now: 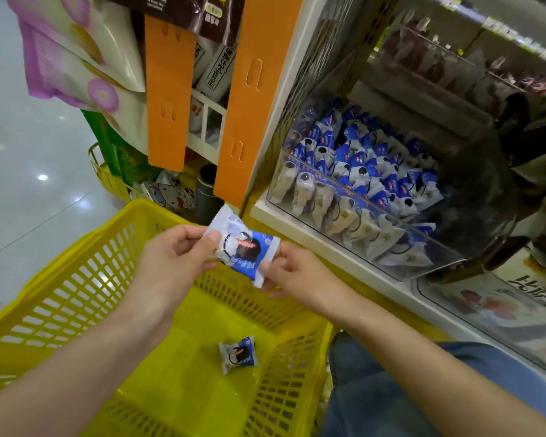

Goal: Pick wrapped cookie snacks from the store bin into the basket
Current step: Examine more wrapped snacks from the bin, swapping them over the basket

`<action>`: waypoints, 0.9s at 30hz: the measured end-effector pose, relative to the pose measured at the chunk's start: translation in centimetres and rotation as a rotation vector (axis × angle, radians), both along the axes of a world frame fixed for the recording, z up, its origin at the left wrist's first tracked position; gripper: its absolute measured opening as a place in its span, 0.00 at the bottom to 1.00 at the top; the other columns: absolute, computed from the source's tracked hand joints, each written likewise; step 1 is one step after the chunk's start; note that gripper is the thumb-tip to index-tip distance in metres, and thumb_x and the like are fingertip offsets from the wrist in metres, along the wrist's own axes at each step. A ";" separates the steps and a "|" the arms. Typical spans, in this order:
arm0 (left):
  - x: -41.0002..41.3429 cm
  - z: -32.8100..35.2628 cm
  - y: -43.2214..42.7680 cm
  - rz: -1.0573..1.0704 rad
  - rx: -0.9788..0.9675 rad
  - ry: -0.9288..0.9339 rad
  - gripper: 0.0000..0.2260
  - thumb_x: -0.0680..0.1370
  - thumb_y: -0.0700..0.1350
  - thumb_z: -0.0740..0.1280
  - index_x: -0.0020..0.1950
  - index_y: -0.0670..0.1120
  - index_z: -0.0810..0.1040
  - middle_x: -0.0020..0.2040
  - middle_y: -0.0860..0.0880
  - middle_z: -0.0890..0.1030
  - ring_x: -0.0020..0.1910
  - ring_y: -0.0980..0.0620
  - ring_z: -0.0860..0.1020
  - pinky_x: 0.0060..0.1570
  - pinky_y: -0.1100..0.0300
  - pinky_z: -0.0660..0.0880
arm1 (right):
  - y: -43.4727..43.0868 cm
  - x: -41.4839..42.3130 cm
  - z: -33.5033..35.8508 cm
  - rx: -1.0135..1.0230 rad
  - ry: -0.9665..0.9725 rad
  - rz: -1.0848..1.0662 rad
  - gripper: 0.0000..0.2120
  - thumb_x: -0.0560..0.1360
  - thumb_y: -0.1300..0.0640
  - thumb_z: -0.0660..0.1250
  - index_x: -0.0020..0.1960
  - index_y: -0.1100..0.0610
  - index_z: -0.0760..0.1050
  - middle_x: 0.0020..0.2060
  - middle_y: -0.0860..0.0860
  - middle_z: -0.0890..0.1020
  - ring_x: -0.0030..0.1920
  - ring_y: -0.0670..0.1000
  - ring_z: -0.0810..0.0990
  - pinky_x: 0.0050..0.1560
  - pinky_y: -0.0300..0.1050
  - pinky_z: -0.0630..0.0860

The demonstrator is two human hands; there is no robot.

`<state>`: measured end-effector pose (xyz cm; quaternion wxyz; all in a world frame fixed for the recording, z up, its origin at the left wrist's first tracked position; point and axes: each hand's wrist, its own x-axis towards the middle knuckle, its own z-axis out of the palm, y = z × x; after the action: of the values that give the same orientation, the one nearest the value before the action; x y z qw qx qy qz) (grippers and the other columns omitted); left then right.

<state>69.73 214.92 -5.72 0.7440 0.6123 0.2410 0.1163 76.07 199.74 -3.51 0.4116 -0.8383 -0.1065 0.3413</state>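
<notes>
A blue-and-white wrapped cookie snack (245, 246) is held flat above the yellow basket (76, 279). My left hand (177, 253) pinches its left edge and my right hand (292, 272) pinches its right edge. A second wrapped cookie snack (237, 354) lies on the basket floor below. To the right, a clear store bin (391, 247) on the shelf holds several more of the same snacks (360, 171).
Orange display panels (249, 105) and hanging snack bags (76, 58) stand behind the basket. A second yellow basket (106, 175) sits on the floor at the back. My denim-clad knee (391, 389) is beside the basket, against the low shelf front (486, 310).
</notes>
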 end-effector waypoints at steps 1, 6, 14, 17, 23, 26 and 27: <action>0.0 -0.1 0.1 -0.001 0.063 -0.002 0.04 0.76 0.41 0.66 0.41 0.46 0.79 0.36 0.52 0.83 0.35 0.59 0.80 0.37 0.67 0.78 | -0.1 -0.2 -0.3 -0.084 -0.093 0.067 0.15 0.78 0.56 0.63 0.62 0.59 0.66 0.55 0.56 0.79 0.49 0.49 0.79 0.52 0.47 0.78; -0.1 -0.4 0.2 -0.134 0.463 -0.020 0.09 0.75 0.42 0.67 0.36 0.52 0.78 0.30 0.55 0.79 0.31 0.63 0.75 0.31 0.71 0.69 | 0.1 -1.1 0.1 0.030 -0.514 0.150 0.23 0.75 0.49 0.66 0.67 0.52 0.65 0.62 0.46 0.73 0.59 0.41 0.72 0.60 0.38 0.71; -0.4 -0.4 -0.7 -0.235 0.409 -0.050 0.09 0.76 0.43 0.66 0.36 0.54 0.78 0.33 0.55 0.81 0.32 0.62 0.76 0.32 0.70 0.70 | 0.4 -1.1 0.7 0.141 -0.502 0.089 0.05 0.74 0.53 0.68 0.45 0.55 0.79 0.38 0.48 0.82 0.40 0.43 0.78 0.40 0.38 0.74; -0.2 -0.1 -1.0 -0.237 0.246 0.006 0.10 0.76 0.42 0.65 0.36 0.49 0.78 0.32 0.50 0.80 0.34 0.56 0.77 0.35 0.63 0.72 | 0.2 -1.1 0.8 0.102 -0.629 0.143 0.06 0.74 0.53 0.67 0.44 0.55 0.78 0.38 0.47 0.80 0.41 0.44 0.77 0.42 0.44 0.76; -0.1 0.5 -1.2 -0.282 0.134 0.044 0.08 0.77 0.41 0.63 0.39 0.45 0.76 0.38 0.43 0.79 0.39 0.49 0.77 0.46 0.50 0.74 | -0.2 -1.0 1.1 -0.007 -0.942 0.268 0.07 0.75 0.51 0.66 0.44 0.54 0.78 0.38 0.46 0.78 0.41 0.44 0.74 0.38 0.46 0.75; 0.2 0.0 -1.1 -0.160 0.240 0.114 0.07 0.78 0.41 0.63 0.40 0.48 0.72 0.40 0.46 0.77 0.40 0.50 0.76 0.45 0.52 0.72 | -0.3 -1.0 1.2 0.035 -0.938 0.156 0.07 0.76 0.51 0.64 0.45 0.53 0.77 0.39 0.45 0.78 0.40 0.44 0.76 0.38 0.46 0.75; 0.3 -0.2 -0.9 -0.138 0.260 0.163 0.08 0.79 0.42 0.61 0.40 0.48 0.71 0.40 0.47 0.76 0.39 0.50 0.76 0.45 0.54 0.71 | -0.3 -0.9 1.3 0.054 -0.929 0.108 0.08 0.76 0.50 0.62 0.45 0.54 0.76 0.39 0.45 0.79 0.41 0.44 0.76 0.38 0.47 0.76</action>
<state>70.02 213.97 -5.95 0.6426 0.7260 0.2409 0.0450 75.17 199.45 -2.21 0.3235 -0.8845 -0.3320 -0.0521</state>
